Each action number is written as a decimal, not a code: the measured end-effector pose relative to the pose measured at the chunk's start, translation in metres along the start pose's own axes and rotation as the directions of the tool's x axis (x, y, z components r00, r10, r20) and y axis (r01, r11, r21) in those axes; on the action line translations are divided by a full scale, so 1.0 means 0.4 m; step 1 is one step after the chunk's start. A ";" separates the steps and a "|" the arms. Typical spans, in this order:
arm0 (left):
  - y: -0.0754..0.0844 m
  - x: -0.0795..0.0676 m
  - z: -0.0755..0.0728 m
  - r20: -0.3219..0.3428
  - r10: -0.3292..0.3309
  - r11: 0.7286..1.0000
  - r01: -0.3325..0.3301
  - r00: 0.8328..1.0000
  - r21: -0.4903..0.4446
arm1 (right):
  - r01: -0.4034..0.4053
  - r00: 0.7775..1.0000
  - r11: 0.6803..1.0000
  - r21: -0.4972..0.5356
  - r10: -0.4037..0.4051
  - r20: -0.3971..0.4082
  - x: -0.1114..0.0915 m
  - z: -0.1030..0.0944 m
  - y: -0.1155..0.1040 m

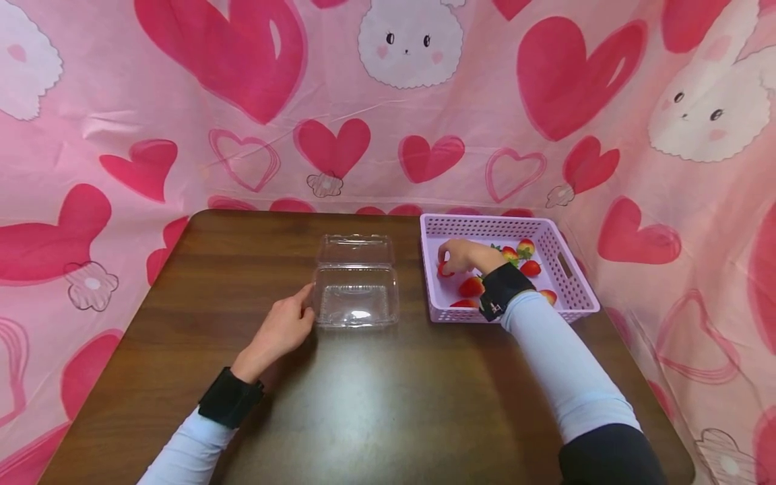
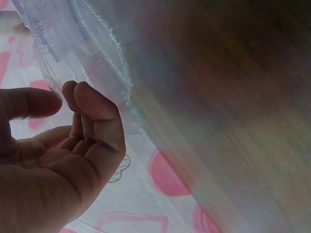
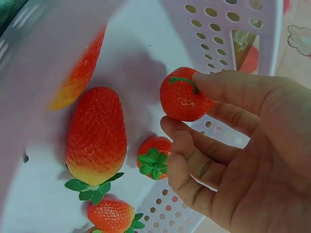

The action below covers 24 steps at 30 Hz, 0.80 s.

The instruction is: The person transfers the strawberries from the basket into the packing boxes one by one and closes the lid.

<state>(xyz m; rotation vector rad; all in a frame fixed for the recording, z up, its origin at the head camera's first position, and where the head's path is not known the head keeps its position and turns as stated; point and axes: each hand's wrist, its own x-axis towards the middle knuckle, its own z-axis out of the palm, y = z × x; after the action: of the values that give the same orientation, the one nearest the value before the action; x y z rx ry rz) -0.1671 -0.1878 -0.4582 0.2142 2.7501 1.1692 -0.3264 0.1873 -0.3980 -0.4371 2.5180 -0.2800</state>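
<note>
1. While the basket (image 1: 485,227) lies at two o'clock, the container (image 1: 356,296) touches your loose left hand (image 1: 286,323).
2. At the basket's nine, your right hand (image 1: 465,254) pinches a strawberry (image 3: 182,106).
3. Only right wrist shows its stem (image 3: 182,79), camera-facing, toward twelve; long axis unclear.

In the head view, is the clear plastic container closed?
No, the clear plastic container lies open on the table, one half behind the other.

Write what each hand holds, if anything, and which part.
Right hand: a strawberry, by its sides near the stem. Left hand: at the edge of the box; grip unclear.
</note>
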 end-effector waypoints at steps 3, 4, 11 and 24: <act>-0.003 0.000 0.002 -0.006 0.000 1.000 0.000 1.000 -0.001 | 0.025 0.999 1.000 -0.002 -0.025 -0.029 0.000 0.003 0.002; -0.004 0.001 0.002 -0.007 -0.001 1.000 0.001 1.000 -0.001 | 0.033 0.999 0.999 -0.002 -0.033 -0.040 0.000 0.004 0.003; -0.005 0.002 0.002 -0.012 -0.005 1.000 0.005 1.000 -0.002 | 0.095 0.989 0.995 -0.009 -0.095 -0.116 -0.003 0.016 0.009; -0.002 -0.003 0.004 -0.021 -0.033 0.999 0.033 0.999 -0.017 | 0.169 0.954 0.984 0.060 -0.149 -0.259 -0.047 0.038 0.029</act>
<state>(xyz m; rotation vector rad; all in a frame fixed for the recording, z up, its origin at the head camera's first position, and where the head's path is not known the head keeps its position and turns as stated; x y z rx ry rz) -0.1657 -0.1872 -0.4597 0.1550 2.7501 1.1924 -0.3058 0.2033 -0.4046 -0.6068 2.7108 -0.5295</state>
